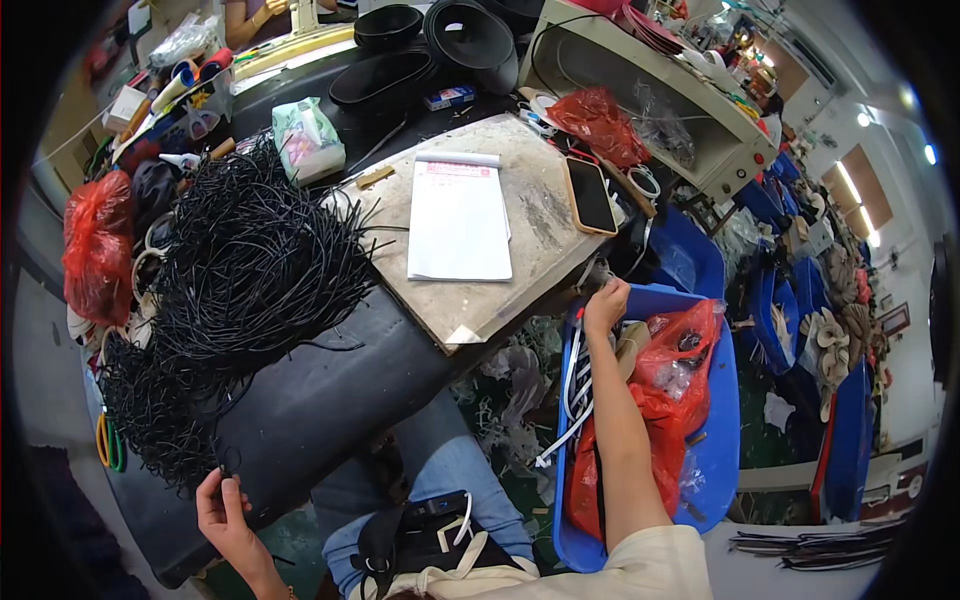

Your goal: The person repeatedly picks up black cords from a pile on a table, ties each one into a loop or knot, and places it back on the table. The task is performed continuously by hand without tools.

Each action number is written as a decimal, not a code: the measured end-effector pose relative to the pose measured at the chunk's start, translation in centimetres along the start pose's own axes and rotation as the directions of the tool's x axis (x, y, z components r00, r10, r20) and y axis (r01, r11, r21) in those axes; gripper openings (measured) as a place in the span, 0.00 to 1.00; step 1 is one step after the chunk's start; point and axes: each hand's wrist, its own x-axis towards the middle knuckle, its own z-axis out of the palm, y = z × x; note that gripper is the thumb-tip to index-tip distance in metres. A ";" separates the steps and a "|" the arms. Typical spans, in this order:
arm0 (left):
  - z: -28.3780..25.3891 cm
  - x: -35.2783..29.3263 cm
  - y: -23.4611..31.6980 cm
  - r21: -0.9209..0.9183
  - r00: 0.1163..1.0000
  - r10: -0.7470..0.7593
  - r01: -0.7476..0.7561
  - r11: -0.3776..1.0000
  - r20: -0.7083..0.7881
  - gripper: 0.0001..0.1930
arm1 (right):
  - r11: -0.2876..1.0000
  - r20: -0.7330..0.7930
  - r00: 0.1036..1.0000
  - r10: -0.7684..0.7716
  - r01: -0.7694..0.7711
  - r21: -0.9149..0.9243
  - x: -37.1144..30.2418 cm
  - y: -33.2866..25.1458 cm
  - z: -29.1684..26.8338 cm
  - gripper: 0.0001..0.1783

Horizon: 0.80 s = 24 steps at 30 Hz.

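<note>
A large tangled heap of thin black cords [255,255] lies on the left of the black-covered table. At the heap's near lower end, my left hand [228,512] pinches a thin black cord [232,461] between thumb and fingertips. Out to the right, my right arm reaches over a blue bin [718,440]. My right hand [606,306] is closed at the bin's far end, by the table edge; what its fingers hold is too small to make out. Inside the bin are red plastic bags [640,430] and white cords [572,385] hanging over its left side.
A worn board [545,205] on the table carries a notepad [460,220] and a phone [591,196]. Black bowls [388,27] and a tissue pack [307,140] stand behind. A beige machine housing [725,120] is at the far right. More blue bins [775,310] line the right side.
</note>
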 end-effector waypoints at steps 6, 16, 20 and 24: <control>0.2 -0.4 -0.2 0.041 0.999 -0.015 0.017 0.999 -0.041 0.11 | 0.998 -0.107 0.994 0.024 -0.017 0.061 1.2 -1.4 -1.8 0.13; 1.4 2.5 -1.3 0.254 0.996 0.078 -0.085 0.963 0.037 0.10 | 0.646 0.011 0.946 0.323 -0.229 0.729 4.9 -0.8 -4.6 0.13; 3.0 2.9 -2.0 0.295 0.976 0.184 -0.210 0.932 0.112 0.12 | 0.514 -0.007 0.919 0.393 -0.213 0.831 6.5 -2.1 -7.6 0.11; 3.7 3.1 -1.7 0.722 0.918 0.368 -0.356 0.593 0.150 0.13 | 0.216 0.158 0.892 0.424 -0.269 0.938 9.5 -1.2 -9.1 0.06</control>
